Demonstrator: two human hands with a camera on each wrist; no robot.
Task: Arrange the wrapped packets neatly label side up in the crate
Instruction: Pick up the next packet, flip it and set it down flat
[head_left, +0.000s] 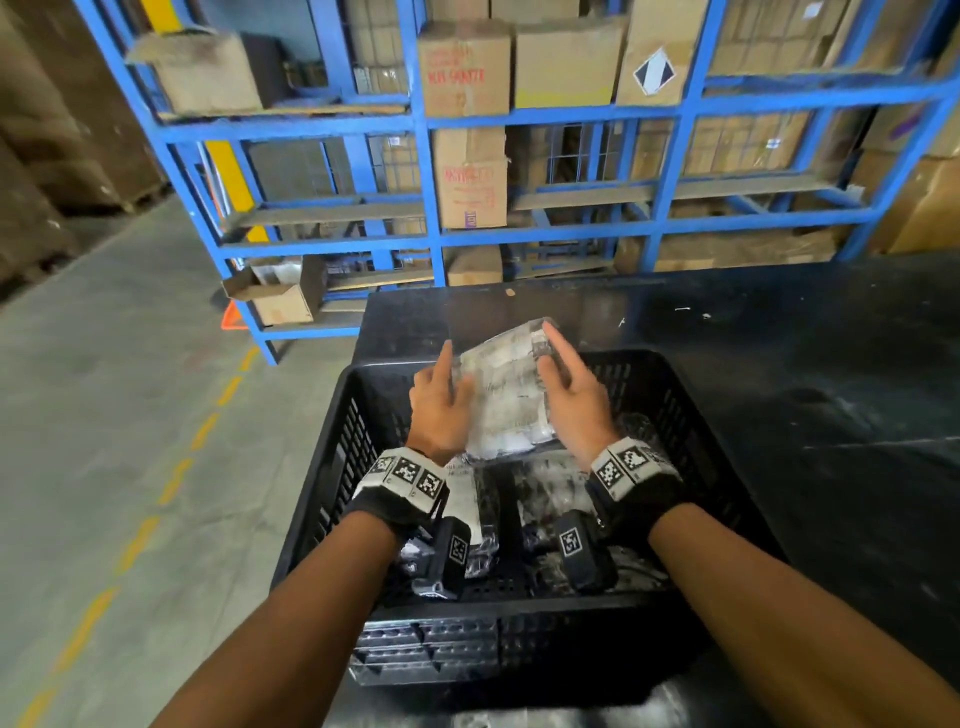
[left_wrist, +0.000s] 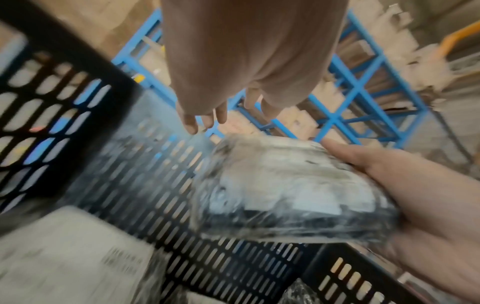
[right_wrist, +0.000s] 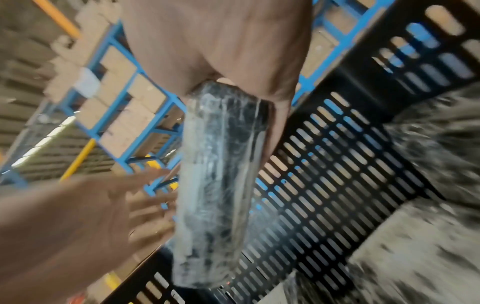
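Note:
A black slotted crate (head_left: 519, 603) stands on a dark table (head_left: 805, 353). Above its far half I hold a plastic-wrapped packet (head_left: 504, 395) tilted, white label face towards me. My right hand (head_left: 571, 395) grips its right edge, thumb on one face and fingers on the other; the right wrist view shows the packet (right_wrist: 221, 185) edge-on. My left hand (head_left: 441, 400) lies against the left edge with straight fingers. In the left wrist view the fingertips (left_wrist: 192, 123) reach only the loose wrap beside the packet (left_wrist: 285, 185). Other wrapped packets (head_left: 550, 488) lie on the crate floor.
A blue steel rack (head_left: 431, 218) loaded with cardboard boxes (head_left: 465, 67) rises just behind the table. An open carton (head_left: 280, 299) sits at its foot. On the left runs a concrete aisle with a dashed yellow line (head_left: 171, 483).

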